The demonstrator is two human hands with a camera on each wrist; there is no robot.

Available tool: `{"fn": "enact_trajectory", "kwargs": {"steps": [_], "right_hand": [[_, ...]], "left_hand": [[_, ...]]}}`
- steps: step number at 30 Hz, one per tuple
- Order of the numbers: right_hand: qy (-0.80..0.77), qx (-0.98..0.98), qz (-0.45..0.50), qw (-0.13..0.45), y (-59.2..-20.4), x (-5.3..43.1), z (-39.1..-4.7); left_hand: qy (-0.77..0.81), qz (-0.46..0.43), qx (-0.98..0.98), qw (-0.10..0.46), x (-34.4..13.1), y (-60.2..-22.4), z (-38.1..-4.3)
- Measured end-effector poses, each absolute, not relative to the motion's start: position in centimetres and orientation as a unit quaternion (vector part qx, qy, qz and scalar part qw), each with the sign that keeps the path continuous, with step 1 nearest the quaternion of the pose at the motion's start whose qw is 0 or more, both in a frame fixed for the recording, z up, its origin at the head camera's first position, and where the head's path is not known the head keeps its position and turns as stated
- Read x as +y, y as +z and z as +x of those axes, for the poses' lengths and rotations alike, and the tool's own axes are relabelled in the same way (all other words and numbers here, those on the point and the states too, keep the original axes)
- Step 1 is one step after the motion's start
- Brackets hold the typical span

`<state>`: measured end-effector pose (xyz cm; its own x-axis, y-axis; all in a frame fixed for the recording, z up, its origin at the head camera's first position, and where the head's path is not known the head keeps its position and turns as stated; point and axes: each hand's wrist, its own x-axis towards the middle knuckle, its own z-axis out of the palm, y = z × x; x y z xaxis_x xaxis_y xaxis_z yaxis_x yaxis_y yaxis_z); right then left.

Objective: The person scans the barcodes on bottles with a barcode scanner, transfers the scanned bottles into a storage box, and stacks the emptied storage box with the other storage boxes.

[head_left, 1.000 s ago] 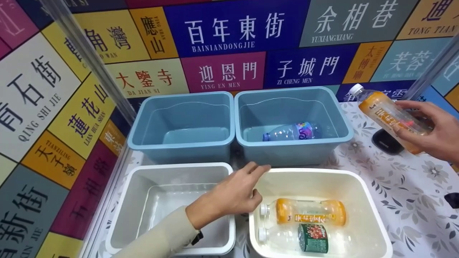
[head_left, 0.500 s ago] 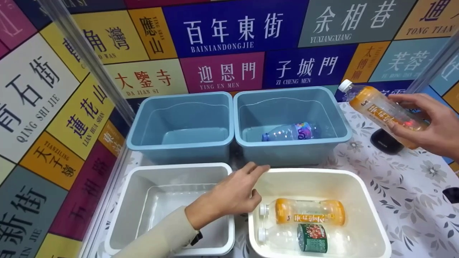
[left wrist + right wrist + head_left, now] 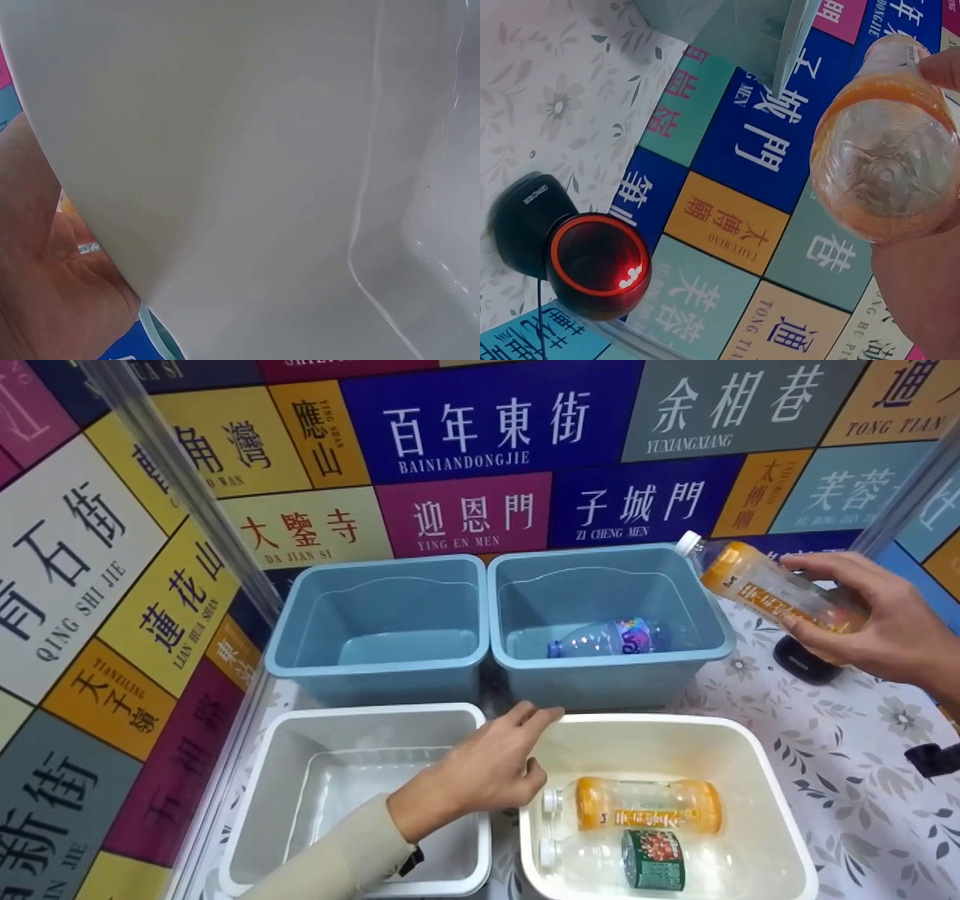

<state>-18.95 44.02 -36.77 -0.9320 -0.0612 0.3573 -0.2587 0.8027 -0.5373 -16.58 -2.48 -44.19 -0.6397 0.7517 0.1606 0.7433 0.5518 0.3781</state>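
My right hand grips a clear plastic drink bottle with an orange label, tilted, its white cap towards the upper left and over the right corner of the right blue bin. The right wrist view looks onto the ribbed base of this bottle. My left hand lies with loosely curled fingers over the gap between the grey bin and the cream bin, fingertips right at the cream rim. Inside the cream bin lie another orange-labelled bottle and a green-labelled bottle.
A bottle with a purple label lies in the right blue bin; the left blue bin stands beside it. Below my right hand, a black scanner-like device glows red on the floral tablecloth. Lettered panels rise behind the bins.
My right hand has moved left with the orange-labelled bottle, bringing the cap over the right blue bin's corner. The left hand has stayed in place.
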Motion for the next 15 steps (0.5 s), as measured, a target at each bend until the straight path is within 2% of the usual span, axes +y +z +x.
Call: {"fn": "enact_trajectory", "kwargs": {"steps": [15], "right_hand": [[0.259,-0.942,0.148,0.150,-36.2,41.8,-20.1]], "left_hand": [[0.212,0.422,0.881,0.016,-2.5,-44.1,-16.6]]}}
